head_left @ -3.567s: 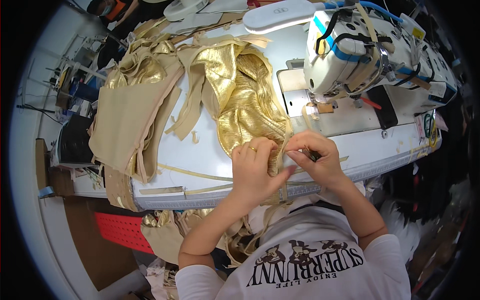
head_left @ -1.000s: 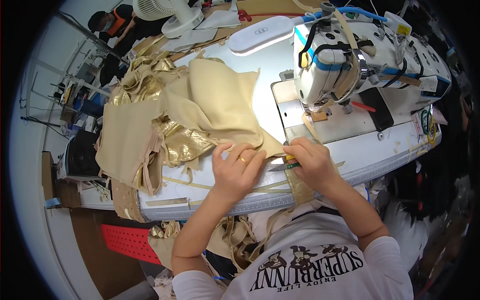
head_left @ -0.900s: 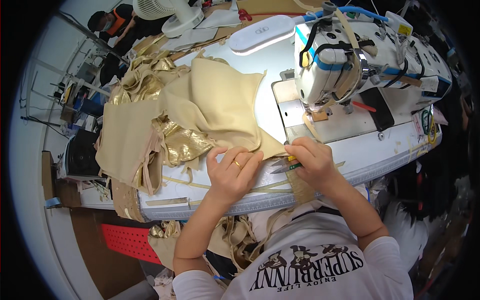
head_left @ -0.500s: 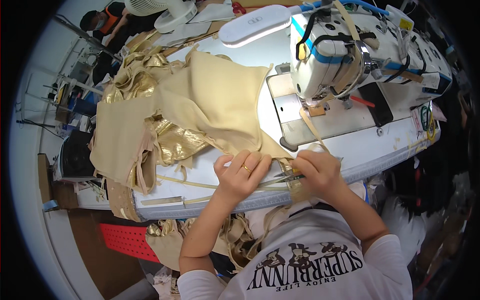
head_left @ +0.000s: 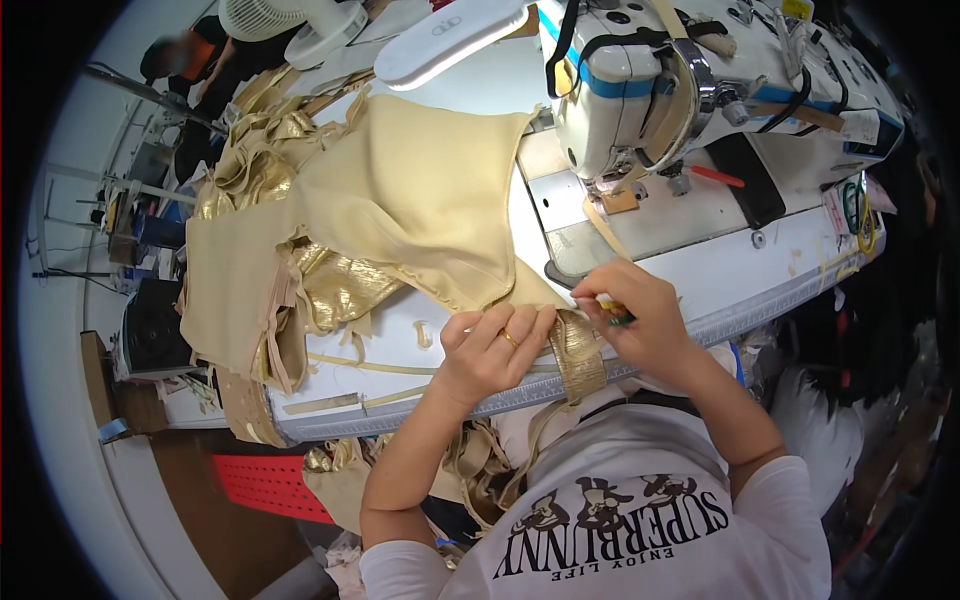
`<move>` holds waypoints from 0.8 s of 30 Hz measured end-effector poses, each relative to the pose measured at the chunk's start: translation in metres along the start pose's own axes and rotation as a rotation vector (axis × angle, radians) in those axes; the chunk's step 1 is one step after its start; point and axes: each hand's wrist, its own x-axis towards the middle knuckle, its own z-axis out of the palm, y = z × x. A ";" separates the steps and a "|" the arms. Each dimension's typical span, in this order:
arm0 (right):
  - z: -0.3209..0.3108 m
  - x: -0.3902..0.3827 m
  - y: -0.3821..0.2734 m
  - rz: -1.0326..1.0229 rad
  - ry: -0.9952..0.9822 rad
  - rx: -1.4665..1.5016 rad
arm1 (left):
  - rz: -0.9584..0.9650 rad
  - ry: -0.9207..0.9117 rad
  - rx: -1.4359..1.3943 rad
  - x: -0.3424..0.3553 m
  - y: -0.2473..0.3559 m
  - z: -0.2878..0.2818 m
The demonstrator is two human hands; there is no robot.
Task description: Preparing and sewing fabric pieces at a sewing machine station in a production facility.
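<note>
A beige stretch-fabric garment piece (head_left: 430, 190) spreads over the white table, its lower corner reaching my hands. My left hand (head_left: 490, 345), a ring on one finger, is closed on that corner, pinching the fabric edge. A shiny gold strip (head_left: 578, 360) hangs from the edge beside it, over the table's front. My right hand (head_left: 637, 310) is closed just right of the strip, with thumb and fingertips together near the seam. A small yellow-and-green handled tool (head_left: 618, 314) shows within its curled fingers; the rest of it is hidden.
A white sewing machine (head_left: 610, 120) stands at the right, beside a black phone (head_left: 748, 185). Gold and beige pieces (head_left: 255, 170) are heaped at the left. A ruler tape (head_left: 720, 348) runs along the front edge. Behind are a fan (head_left: 265, 15) and another person (head_left: 185, 55).
My right hand has turned and lifted slightly, and the metal blade that crossed the gold strip is out of sight. More of the strip shows. My left hand keeps its pinch.
</note>
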 end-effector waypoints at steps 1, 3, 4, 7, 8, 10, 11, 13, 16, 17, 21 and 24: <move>0.000 0.005 0.002 0.027 -0.051 0.042 | 0.012 0.019 0.018 0.000 0.000 0.000; 0.000 0.011 0.005 0.080 -0.130 0.098 | 0.033 0.055 0.047 -0.001 -0.001 0.000; 0.000 0.012 0.006 0.105 -0.157 0.111 | 0.041 0.073 0.058 -0.001 -0.002 0.000; 0.002 0.014 0.006 0.147 -0.217 0.114 | 0.050 0.089 0.070 -0.001 -0.003 0.000; 0.002 0.015 0.006 0.141 -0.230 0.121 | 0.051 0.093 0.073 -0.001 -0.003 0.000; 0.003 0.016 0.006 0.125 -0.226 0.095 | 0.050 0.093 0.066 -0.001 -0.003 0.000; 0.003 0.016 0.006 0.117 -0.223 0.091 | 0.051 0.097 0.065 -0.002 -0.003 0.001; 0.004 0.017 0.005 0.035 -0.227 0.025 | 0.045 0.108 0.044 -0.003 -0.002 0.001; 0.005 0.017 0.003 -0.022 -0.246 -0.055 | 0.051 0.084 -0.008 -0.006 -0.004 0.002; 0.005 0.017 0.003 -0.043 -0.261 -0.076 | 0.045 0.091 -0.024 -0.006 -0.004 0.002; 0.004 0.021 0.004 0.309 -0.338 0.264 | -0.010 0.056 -0.052 -0.001 -0.003 0.001; 0.006 0.022 0.004 0.370 -0.347 0.365 | -0.250 -0.012 -0.335 0.008 -0.001 -0.001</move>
